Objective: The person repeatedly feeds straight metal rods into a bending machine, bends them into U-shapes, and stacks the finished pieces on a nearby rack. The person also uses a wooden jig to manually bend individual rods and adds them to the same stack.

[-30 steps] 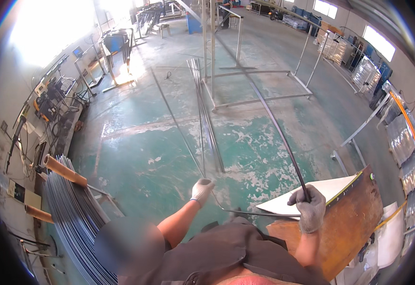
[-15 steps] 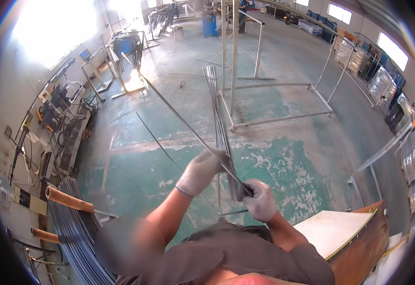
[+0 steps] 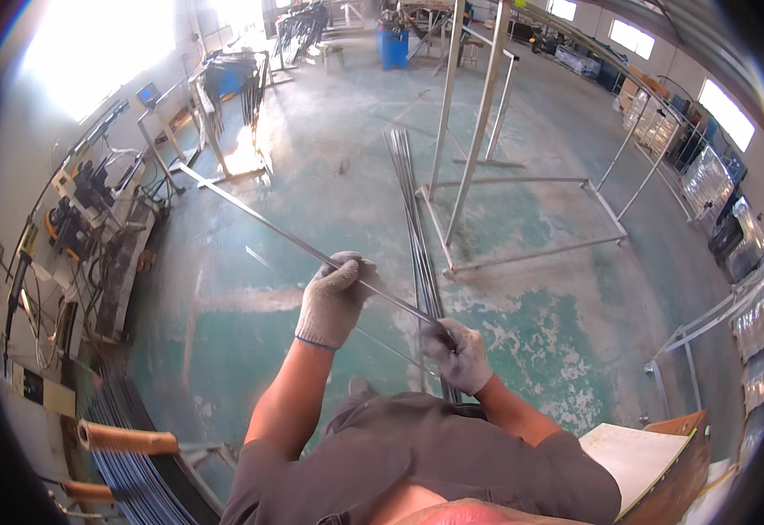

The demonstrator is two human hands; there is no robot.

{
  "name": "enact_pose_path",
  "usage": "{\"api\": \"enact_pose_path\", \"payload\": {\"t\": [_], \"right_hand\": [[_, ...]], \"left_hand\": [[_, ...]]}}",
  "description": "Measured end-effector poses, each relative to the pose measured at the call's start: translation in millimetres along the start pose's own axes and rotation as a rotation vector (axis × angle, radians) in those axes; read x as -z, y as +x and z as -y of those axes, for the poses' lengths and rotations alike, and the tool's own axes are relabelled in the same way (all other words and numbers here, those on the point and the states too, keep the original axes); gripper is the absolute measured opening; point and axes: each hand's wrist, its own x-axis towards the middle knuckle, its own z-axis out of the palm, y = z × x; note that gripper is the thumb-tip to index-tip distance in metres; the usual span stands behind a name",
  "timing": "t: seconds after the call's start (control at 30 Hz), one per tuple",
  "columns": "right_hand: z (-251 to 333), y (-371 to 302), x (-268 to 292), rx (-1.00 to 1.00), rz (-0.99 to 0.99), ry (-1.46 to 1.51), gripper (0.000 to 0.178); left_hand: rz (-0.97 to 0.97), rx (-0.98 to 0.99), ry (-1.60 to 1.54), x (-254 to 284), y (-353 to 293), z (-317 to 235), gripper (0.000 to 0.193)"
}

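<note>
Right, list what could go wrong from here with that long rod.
1. Both hands, left and right, grip the long rod near its closer end, so the unsupported far end might dip or whip.
2. That far end points leftward, toward the equipment along the left wall; a wide swing could perhaps hit something there.
3. The bundle of rods on the floor runs close to where the person stands: a possible trip hazard.

hands: pale knit gloves | left cuff: blue edge | shirt: dark, short-sleeved
</note>
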Motion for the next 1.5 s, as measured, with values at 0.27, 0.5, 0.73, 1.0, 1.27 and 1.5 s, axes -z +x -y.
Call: {"api": "enact_pose_path", "payload": {"t": [0.27,0.5,0.73,1.0,1.27,1.5], "right_hand": [[-74.3,150.7,-57.6,-0.145,-0.281,-0.193,0.023],[-116.0,309.7,-126.2,-0.126,-0.129,-0.103,0.022],[-144.8,520.7,-232.5,-0.089,0.015,0.059,0.034],[-121.8,806.2,-373.4,-0.007,0.099,0.029,0.046],[-111.5,1036.1,-521.5,0.084,0.088,-0.126,0.044],[-96.4,1213.2,-626.2,0.087,0.076,-0.128,0.048]], "left_hand": [[0.029,-0.109,-0.110,58.3,166.9,-162.9,0.016],[-0.174,-0.087,-0.291,130.4,284.2,-240.2,0.012],[-0.242,-0.164,-0.206,219.2,413.7,-342.8,0.021],[-0.474,-0.316,0.115,341.2,505.4,-455.3,0.016],[-0.765,0.062,-0.080,578.4,604.4,-485.4,0.006],[-0.845,-0.095,0.153,629.0,696.9,-620.3,0.019]]}}
